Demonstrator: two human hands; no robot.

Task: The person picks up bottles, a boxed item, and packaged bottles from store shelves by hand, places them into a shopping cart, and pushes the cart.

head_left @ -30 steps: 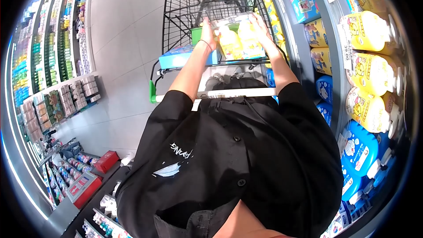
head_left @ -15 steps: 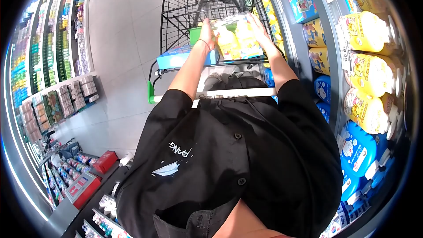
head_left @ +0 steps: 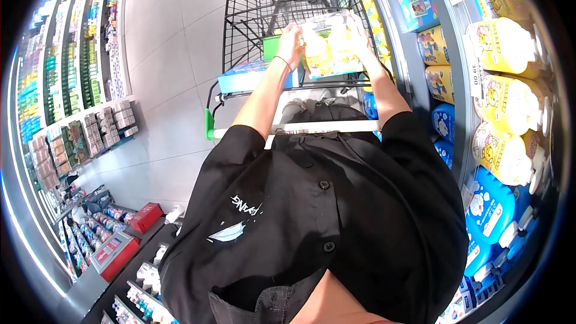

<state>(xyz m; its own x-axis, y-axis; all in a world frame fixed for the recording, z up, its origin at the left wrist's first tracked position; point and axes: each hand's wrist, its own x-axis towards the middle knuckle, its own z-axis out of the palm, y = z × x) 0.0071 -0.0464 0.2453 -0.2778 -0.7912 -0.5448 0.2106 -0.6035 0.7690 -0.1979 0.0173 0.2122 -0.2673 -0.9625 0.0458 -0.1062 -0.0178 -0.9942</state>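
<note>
Between my two hands is a yellow boxed set (head_left: 332, 54) with a clear plastic top, probably bottles inside. My left hand (head_left: 290, 47) presses on its left side and my right hand (head_left: 359, 37) on its right side. The set is over the rear part of a black wire shopping cart (head_left: 249, 30). To its left, beside my left wrist, lies a light-blue box (head_left: 249, 78) in the cart's upper basket. A green item (head_left: 271, 45) shows partly behind my left hand. The cart's white handle (head_left: 327, 126) crosses in front of my waist.
Shelves on the right hold yellow pump bottles (head_left: 501, 93) and blue bottles (head_left: 489, 207). Shelving with many small products (head_left: 69, 54) lines the left side across a grey tiled floor (head_left: 165, 72). Red boxes (head_left: 114, 255) stand at the lower left.
The yellow set has shifted slightly right and tilted, showing more of its clear top. Both my hands have moved with it, and the view has shifted a little.
</note>
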